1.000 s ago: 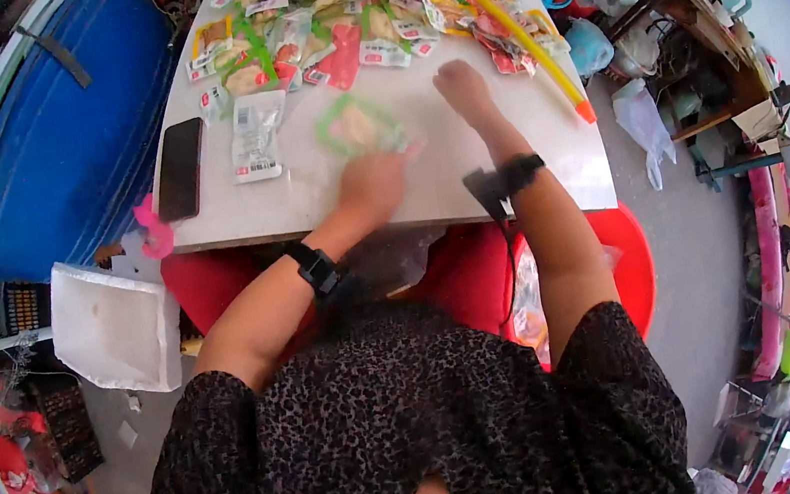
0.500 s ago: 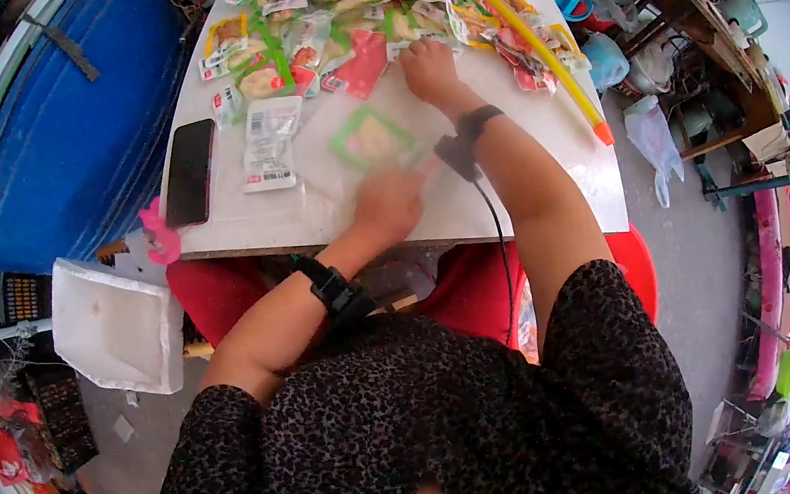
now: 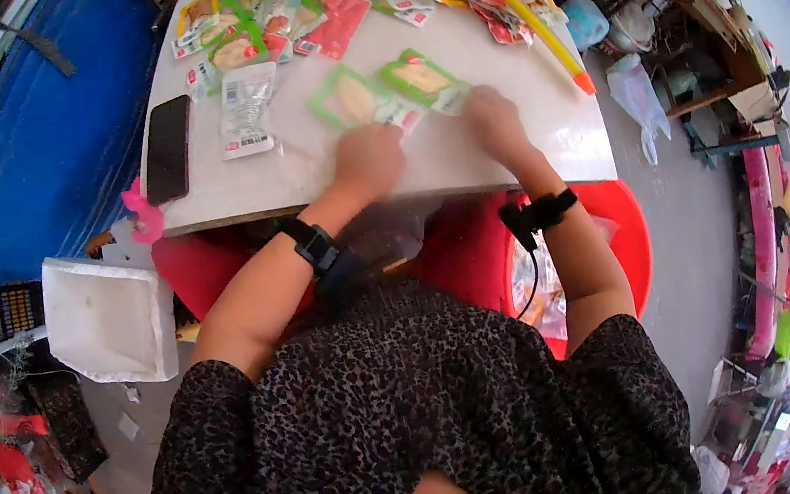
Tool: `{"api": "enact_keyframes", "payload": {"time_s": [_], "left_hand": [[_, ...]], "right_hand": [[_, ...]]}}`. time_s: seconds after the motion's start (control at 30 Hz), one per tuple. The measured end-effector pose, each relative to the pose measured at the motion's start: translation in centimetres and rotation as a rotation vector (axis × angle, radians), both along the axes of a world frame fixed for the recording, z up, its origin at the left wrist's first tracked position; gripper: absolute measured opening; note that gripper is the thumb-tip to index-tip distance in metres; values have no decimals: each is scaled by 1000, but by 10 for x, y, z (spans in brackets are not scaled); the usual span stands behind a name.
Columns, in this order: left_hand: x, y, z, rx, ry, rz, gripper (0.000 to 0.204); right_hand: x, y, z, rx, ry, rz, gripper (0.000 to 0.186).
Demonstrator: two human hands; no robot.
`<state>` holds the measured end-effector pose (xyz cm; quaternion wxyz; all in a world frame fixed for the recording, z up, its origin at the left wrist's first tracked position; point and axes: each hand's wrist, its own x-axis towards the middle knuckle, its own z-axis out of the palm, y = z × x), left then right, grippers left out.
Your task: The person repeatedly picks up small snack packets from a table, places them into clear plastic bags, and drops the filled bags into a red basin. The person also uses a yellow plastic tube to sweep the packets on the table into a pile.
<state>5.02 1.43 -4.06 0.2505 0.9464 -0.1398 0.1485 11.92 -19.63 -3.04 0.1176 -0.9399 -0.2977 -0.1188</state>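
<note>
My left hand (image 3: 369,162) is closed at the lower end of a green-bordered clear food packet (image 3: 352,97) with pale contents, just above the white table (image 3: 305,184). Another green-bordered food packet (image 3: 421,75), also pale inside, is pinched at its lower right corner by my right hand (image 3: 495,124). The two packets are side by side, close together, and both are slightly blurred. A silvery-white packet (image 3: 247,111) lies left of them. Beyond, a red packet (image 3: 337,25) lies at the edge of a heap of mixed food packets (image 3: 281,10).
A black phone (image 3: 169,149) lies by the table's left edge, near a pink object (image 3: 144,214). A yellow tube with orange ends (image 3: 515,8) slants across the right side. Below right stands a red bucket (image 3: 632,264) holding packets; a white foam box (image 3: 107,318) is at left.
My right hand has come back from the heap toward me, now with a green-bordered packet. My left hand, with its packet, has shifted slightly. The view has moved a little.
</note>
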Motion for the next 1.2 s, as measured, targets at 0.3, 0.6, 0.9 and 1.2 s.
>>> {"api": "enact_keyframes", "payload": {"time_s": [0.3, 0.6, 0.9, 1.2], "left_hand": [[-5, 1, -4, -54, -129, -34, 10], [-17, 3, 19, -134, 268, 107, 15], [1, -3, 15, -390, 337, 105, 17], [-1, -11, 30, -326, 339, 78, 17]], "right_hand": [[-19, 16, 7, -24, -140, -18, 17], [-20, 8, 22, 701, 253, -276, 16], [-92, -9, 39, 1245, 699, -159, 23], [-91, -1, 17, 1042, 598, 103, 23]]}}
